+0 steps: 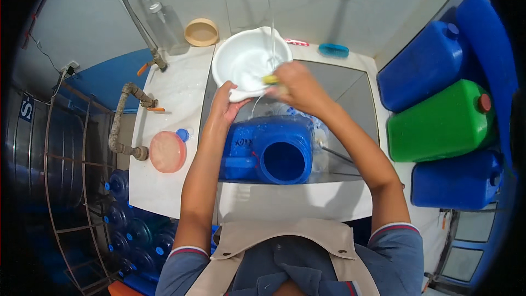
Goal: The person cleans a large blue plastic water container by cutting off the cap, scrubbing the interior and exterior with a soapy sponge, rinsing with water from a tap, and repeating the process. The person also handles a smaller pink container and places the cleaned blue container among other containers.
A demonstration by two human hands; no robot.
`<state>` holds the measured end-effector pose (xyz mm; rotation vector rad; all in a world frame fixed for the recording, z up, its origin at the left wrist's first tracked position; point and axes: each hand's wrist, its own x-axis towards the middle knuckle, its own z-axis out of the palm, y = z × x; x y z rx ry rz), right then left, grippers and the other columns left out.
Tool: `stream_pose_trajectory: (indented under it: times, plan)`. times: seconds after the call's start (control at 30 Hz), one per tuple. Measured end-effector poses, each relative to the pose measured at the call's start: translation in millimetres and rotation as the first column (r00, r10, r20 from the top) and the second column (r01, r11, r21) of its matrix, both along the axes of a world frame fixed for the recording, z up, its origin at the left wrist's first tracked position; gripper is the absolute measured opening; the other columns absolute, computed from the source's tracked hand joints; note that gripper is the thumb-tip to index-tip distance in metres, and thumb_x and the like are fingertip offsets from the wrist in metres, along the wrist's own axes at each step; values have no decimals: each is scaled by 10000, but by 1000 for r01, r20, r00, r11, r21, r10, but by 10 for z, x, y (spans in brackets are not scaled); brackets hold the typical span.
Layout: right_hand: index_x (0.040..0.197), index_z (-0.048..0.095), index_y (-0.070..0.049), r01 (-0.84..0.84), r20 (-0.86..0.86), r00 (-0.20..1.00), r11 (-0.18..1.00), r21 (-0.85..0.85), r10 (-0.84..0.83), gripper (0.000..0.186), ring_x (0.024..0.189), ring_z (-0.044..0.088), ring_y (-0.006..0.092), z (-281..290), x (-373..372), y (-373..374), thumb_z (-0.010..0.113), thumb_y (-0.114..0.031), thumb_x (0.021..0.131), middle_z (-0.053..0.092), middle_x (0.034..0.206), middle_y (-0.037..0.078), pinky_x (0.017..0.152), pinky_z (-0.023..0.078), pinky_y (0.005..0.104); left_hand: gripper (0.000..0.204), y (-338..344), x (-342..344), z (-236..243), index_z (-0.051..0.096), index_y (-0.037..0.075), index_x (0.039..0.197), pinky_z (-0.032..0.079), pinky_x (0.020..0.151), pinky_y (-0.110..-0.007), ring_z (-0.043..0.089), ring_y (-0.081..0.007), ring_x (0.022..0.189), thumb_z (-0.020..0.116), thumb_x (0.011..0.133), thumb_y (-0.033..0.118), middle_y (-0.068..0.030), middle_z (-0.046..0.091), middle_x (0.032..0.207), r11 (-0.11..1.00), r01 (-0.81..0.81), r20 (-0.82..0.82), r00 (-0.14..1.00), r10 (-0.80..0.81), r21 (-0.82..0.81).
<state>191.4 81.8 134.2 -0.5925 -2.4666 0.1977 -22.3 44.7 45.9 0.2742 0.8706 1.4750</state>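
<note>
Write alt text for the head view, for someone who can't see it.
A person's left hand holds a white basin over a sink while the right hand holds a yellow item at its rim. Below is an open blue container, with a green canister at right.

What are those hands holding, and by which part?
The left grip holds a white basin by its near rim. The right grip holds a yellow piece, perhaps a sponge; its held part is hidden.

The left hand holds a white basin by its near edge, a thin stream of water falling into it; the right hand grips a yellow object near the rim, above a blue container in the sink
</note>
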Motion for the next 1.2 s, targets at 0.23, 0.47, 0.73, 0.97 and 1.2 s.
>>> stream_pose_trajectory:
  times: [0.23, 0.47, 0.73, 0.97, 1.2]
  plan:
    - [899, 590, -26, 250, 113, 965, 959, -132, -236, 173, 876, 491, 327, -690, 399, -1056, 541, -115, 759, 525, 891, 155, 761, 401, 429, 637, 154, 267, 104, 282, -112, 1282, 507, 881, -543, 516, -444, 1107, 522, 733, 104, -290, 436, 1241, 990, 142, -20, 990, -142, -15]
    - [734, 657, -50, 122, 183, 978, 985, -121, -98, 172, 787, 535, 307, -739, -6, -1085, 562, -192, 749, 570, 787, 111, 695, 422, 426, 635, 182, 145, 192, 285, -107, 1282, 503, 894, -547, 503, -451, 1126, 519, 721, 76, -289, 430, 1249, 996, 94, -29, 995, -94, -9]
    - [839, 683, -63, 193, 264, 957, 948, -252, -124, 219, 905, 555, 309, -720, -88, -1084, 518, -201, 798, 611, 927, 138, 798, 434, 437, 649, 71, 196, 365, 260, -104, 1297, 503, 887, -563, 488, -486, 1119, 499, 720, 69, -304, 410, 1252, 995, 100, -35, 994, -100, -1]
    - [954, 603, -64, 133, -308, 916, 919, -372, -258, 158, 1036, 486, 299, -936, 462, -1283, 552, -137, 823, 569, 1015, 100, 933, 347, 412, 706, 122, 85, 218, 212, -112, 1313, 469, 926, -584, 437, -525, 1149, 518, 695, 41, -330, 367, 1264, 991, 130, 66, 989, -132, 33]
    - [1056, 523, -51, 348, -406, 744, 826, -443, -531, 218, 1095, 431, 335, -1143, 554, -1914, 513, -79, 840, 484, 1133, 168, 987, 308, 424, 745, 129, 35, 276, 149, -123, 1326, 443, 955, -578, 311, -602, 1186, 520, 700, 31, -380, 278, 1283, 992, 126, 100, 987, -122, -30]
